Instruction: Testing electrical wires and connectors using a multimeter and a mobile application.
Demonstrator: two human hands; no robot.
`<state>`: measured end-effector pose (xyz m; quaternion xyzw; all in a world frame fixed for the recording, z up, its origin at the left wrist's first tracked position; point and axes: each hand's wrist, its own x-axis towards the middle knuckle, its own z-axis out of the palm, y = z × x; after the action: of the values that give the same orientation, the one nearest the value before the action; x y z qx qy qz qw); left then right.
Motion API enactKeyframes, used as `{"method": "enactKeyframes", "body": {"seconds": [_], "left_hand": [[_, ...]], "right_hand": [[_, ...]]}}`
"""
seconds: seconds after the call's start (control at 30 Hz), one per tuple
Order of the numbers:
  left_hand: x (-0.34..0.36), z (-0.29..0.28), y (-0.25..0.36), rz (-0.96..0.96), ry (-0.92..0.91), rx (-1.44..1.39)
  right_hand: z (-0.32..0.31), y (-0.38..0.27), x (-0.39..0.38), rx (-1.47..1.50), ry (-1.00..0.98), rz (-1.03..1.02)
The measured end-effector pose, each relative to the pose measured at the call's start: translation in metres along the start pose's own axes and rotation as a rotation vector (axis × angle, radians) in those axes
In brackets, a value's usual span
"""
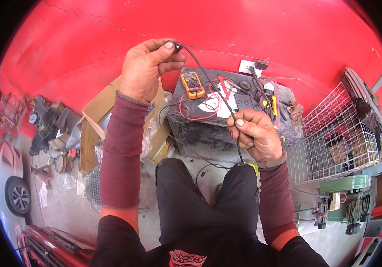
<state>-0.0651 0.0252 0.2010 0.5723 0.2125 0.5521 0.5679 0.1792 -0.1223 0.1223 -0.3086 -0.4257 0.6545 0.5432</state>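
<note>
High up on the left, my left hand point(150, 66) pinches the plug-like black end of a cable point(199, 63) between thumb and fingers. From there the black cable slants down to the right. My right hand point(258, 135) grips it lower down between thumb and forefinger, and its tail drops toward my right knee. Behind the cable, an orange multimeter point(193, 85) lies on a dark box-like bench point(184, 133), with a red test lead point(194, 119) looped beside it. White papers point(225, 109) lie there too, partly behind the cable.
A wall outlet point(247, 66) with black plugs sits above the bench. A yellow-and-black tool point(274, 106) lies at the bench's right. Cardboard boxes point(159, 138) stand left of it, and a white wire basket point(306, 162) stands right. A car wheel point(18, 196) shows far left.
</note>
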Motion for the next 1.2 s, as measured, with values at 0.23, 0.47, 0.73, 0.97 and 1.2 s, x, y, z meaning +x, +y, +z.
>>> {"method": "enactKeyframes", "body": {"seconds": [0.23,0.47,0.73,0.97,1.2], "left_hand": [[0.009,-0.010,0.004,0.023,0.072,0.039],[0.017,-0.029,0.005,0.011,0.153,0.053],[0.020,-0.044,-0.019,-0.049,0.201,0.016],[0.020,-0.069,-0.039,-0.054,0.262,-0.066],[0.015,-0.085,-0.061,-0.031,0.309,-0.293]], "right_hand": [[-0.003,0.007,-0.005,-0.076,0.010,-0.002],[-0.002,0.007,-0.003,-0.102,0.008,0.036],[-0.010,0.015,0.006,0.001,-0.014,-0.025],[-0.014,0.026,0.000,0.171,-0.096,-0.062],[-0.022,0.028,-0.017,0.053,-0.049,-0.034]]}}
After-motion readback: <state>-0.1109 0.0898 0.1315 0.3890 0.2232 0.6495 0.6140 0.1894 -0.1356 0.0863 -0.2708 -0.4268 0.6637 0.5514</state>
